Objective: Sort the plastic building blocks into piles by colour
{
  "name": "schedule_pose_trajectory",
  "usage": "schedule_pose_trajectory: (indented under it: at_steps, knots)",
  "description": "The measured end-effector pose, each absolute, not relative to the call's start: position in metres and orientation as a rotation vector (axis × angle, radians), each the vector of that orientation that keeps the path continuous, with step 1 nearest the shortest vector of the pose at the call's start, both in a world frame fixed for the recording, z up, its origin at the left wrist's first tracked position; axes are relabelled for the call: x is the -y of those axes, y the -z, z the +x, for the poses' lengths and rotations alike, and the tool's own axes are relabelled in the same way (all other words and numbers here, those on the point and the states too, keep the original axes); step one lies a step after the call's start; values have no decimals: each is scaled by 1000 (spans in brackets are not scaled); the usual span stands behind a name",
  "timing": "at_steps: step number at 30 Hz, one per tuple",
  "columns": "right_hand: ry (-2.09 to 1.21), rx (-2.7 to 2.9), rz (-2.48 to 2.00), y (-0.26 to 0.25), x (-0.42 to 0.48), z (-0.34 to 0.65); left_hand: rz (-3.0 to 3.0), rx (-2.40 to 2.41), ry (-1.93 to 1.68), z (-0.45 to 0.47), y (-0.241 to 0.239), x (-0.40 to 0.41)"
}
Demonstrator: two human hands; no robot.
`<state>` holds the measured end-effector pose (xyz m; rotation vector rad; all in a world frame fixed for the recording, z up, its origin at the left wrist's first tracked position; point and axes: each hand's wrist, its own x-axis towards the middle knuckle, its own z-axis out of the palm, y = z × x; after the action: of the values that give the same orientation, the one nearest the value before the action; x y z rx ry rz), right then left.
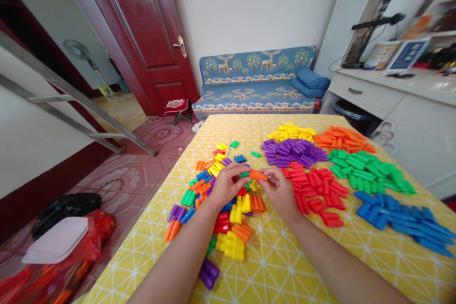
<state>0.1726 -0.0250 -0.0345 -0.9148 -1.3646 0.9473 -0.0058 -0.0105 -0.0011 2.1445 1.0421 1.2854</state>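
My left hand (226, 184) and my right hand (280, 191) meet over a heap of mixed coloured plastic blocks (219, 199) on the yellow patterned tablecloth (285, 266). Both pinch an orange block (257, 175) held between their fingertips, the left on its left end, the right on its right end. To the right lie sorted piles: yellow (291, 131), orange (342, 138), purple (292, 151), green (368, 169), red (317, 192) and blue (399, 217).
A blue patterned sofa (256, 83) stands beyond the table's far edge, a dark red door (142, 33) to its left. White cabinets (409, 114) line the right. Bags (60, 242) lie on the tiled floor at the left, beside a metal ladder (71, 99).
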Motion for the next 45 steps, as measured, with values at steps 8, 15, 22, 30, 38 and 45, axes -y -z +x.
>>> schedule_pose_trajectory:
  at_steps: [8, 15, 22, 30, 38, 45]
  knots:
    - [-910, 1541, -866, 28, 32, 174, 2135, -1055, -1312, -5, 2, 10]
    - [-861, 1622, -875, 24, 33, 177, 2130, -1061, -1312, -6, 1, 11]
    - [-870, 1583, -924, 29, 30, 174, 2131, -1069, -1305, -5, 1, 11]
    - [-890, 1604, -996, 28, 30, 174, 2126, -1081, -1311, -6, 1, 11]
    - [-853, 1645, -1000, 28, 29, 173, 2123, -1071, -1306, -5, 1, 11]
    - [-820, 1666, -1011, 29, 28, 173, 2122, -1103, -1298, -5, 3, 10]
